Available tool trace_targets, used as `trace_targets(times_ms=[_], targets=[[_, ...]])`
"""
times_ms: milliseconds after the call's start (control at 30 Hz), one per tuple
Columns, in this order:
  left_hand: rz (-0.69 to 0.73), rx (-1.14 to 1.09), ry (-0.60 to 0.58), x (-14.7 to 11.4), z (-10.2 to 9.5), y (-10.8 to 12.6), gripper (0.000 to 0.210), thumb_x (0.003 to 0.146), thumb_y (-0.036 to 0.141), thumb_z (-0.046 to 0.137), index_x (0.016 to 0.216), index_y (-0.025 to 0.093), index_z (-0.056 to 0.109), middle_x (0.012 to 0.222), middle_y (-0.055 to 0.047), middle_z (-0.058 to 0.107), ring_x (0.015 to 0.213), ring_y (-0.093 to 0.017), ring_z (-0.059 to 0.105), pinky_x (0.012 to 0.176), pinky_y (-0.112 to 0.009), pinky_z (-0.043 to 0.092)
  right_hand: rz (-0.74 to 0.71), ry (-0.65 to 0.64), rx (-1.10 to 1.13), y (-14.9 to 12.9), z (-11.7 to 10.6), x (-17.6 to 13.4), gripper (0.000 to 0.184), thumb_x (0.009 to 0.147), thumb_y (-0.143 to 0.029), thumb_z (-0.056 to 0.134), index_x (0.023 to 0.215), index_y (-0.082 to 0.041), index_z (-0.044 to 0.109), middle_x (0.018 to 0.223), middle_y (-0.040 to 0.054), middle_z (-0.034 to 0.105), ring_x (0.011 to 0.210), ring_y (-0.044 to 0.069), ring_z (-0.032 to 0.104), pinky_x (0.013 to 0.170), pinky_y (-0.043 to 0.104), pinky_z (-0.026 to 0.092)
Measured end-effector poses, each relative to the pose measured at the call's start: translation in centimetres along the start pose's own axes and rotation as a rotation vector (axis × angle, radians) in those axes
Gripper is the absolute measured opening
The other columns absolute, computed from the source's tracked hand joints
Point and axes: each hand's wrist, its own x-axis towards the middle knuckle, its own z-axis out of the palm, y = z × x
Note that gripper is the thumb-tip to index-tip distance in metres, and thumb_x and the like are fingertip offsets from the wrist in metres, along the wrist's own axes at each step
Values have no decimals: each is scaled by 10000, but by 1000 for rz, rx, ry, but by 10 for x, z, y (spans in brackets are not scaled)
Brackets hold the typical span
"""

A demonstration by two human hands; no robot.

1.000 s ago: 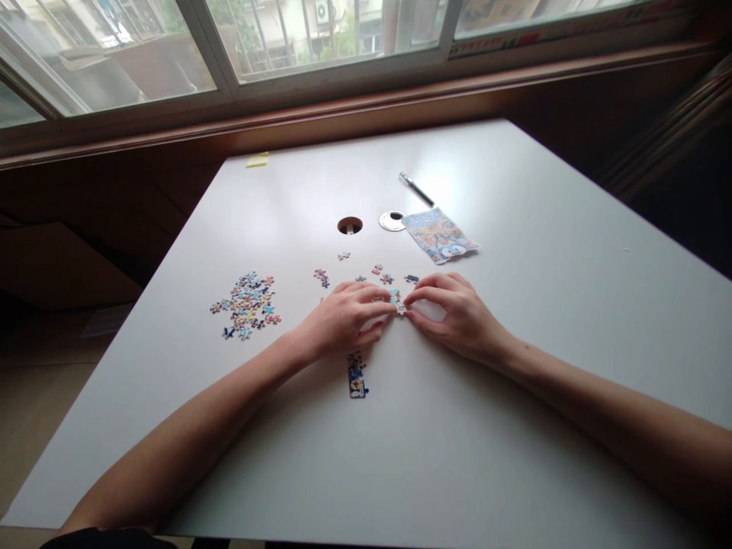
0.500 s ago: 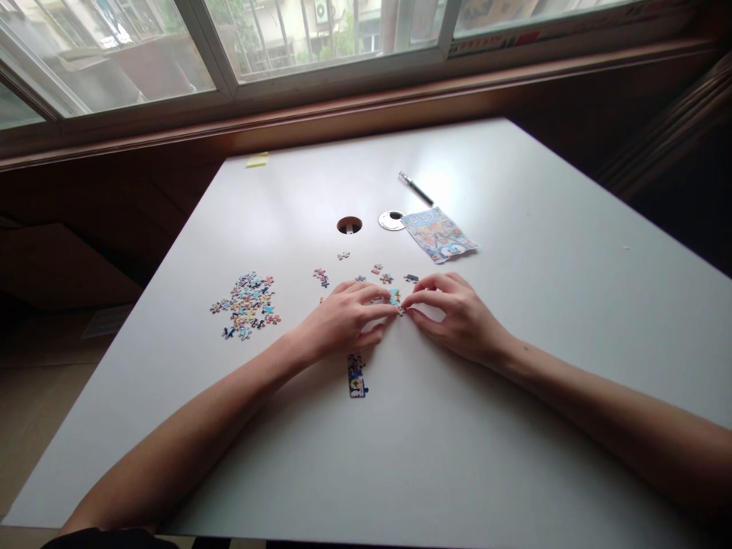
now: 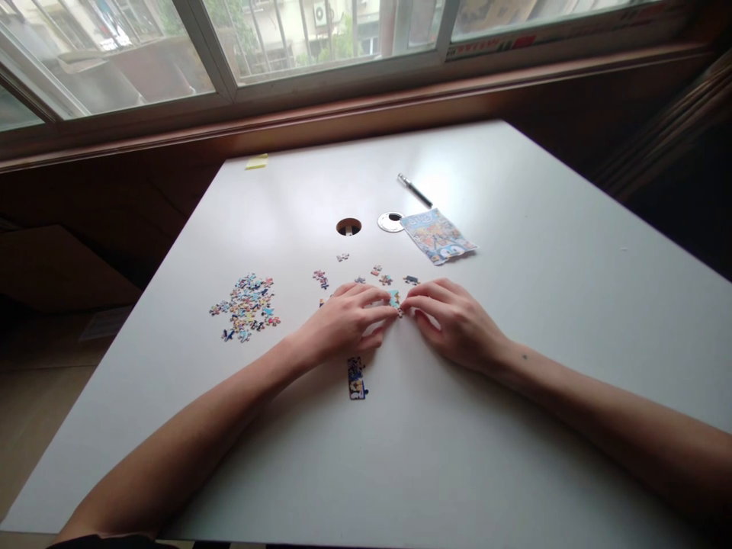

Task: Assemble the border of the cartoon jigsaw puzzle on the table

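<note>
Your left hand (image 3: 348, 319) is loosely curled and your right hand (image 3: 457, 320) half bent, fingertips meeting at the light-blue jigsaw section (image 3: 395, 296) between them; whether either grips or merely presses, I cannot tell. Push unevenly and its tabs could buckle, or the section could skid on the smooth surface (image 3: 486, 450). The assembled jigsaw strip (image 3: 355, 381) lies just beside your left palm, so a careless pull back might break it apart.

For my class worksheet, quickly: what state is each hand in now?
Left hand: partly curled, fingertips at the puzzle pieces; grip unclear.
Right hand: fingertips close together at the same pieces; grip unclear.
</note>
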Motion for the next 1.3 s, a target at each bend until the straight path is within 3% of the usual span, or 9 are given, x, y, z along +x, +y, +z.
trace_targets(times_ms=[200,367,500,667,867,1033,1300], targets=[[10,6,10,0,2,0,320,938,223,563,1246,244,646,1312,-72,638,1218,-225,577,1071,-407,406,-71,-14,48,4,1,-2,370,870,-64,555,1153,-262,688,1140,53,724,1037,263,612,894,471,543],[15,14,30,0,3,0,324,934,221,565,1249,235,640,1296,-66,644,1210,-217,582,1076,-398,406,-102,-105,-30,1,-4,-1,325,908,-71,512,1150,-224,668,1202,69,701,1062,273,596,870,473,546],[27,27,34,-1,3,0,310,937,228,559,1237,217,636,1316,-76,635,1223,-225,577,1085,-404,400,-106,-85,-14,1,-3,-1,336,904,-59,497,1181,-191,635,1207,88,692,1072,271,591,899,479,539],[37,40,25,-1,3,1,313,947,223,542,1248,213,627,1315,-73,638,1218,-224,578,1093,-404,396,-121,-121,-29,5,-2,-2,398,895,-56,499,1228,-234,629,1236,73,677,1085,275,588,890,481,545],[46,62,16,-1,3,0,305,957,238,530,1248,213,618,1323,-64,631,1230,-228,570,1098,-409,390,-138,-89,12,4,-3,0,386,910,-55,496,1245,-202,619,1224,87,680,1096,267,580,911,461,554],[44,91,-3,-1,2,2,285,971,248,506,1235,219,608,1329,-62,627,1230,-227,567,1099,-405,391,-156,-134,-29,3,-5,2,382,917,-55,490,1256,-171,621,1249,100,664,1095,276,568,898,456,561],[45,86,-9,-1,1,0,306,965,239,495,1253,201,589,1322,-67,631,1221,-229,571,1087,-408,405,-151,-137,-26,-1,-5,-1,373,944,-94,482,1281,-192,606,1255,102,652,1129,283,564,926,473,554]])
